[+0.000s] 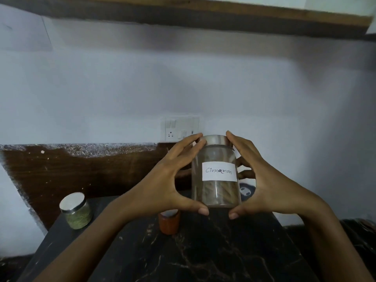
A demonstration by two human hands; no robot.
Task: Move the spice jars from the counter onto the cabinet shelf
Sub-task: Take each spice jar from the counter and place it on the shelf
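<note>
A tall clear glass jar with a metal lid and a white label reading "Cinnamon" is lifted above the black marble counter. My left hand grips its left side, thumb under the base and fingers at the lid. My right hand grips the right side the same way. A small jar of green spice with a silver lid stands at the counter's left. A small orange jar stands on the counter below my left hand, partly hidden by it. The wooden shelf edge runs across the top.
A white wall with a switch and socket plate lies behind the jar. A brown wooden panel backs the counter at left. A dark object with white marks peeks out behind my right hand.
</note>
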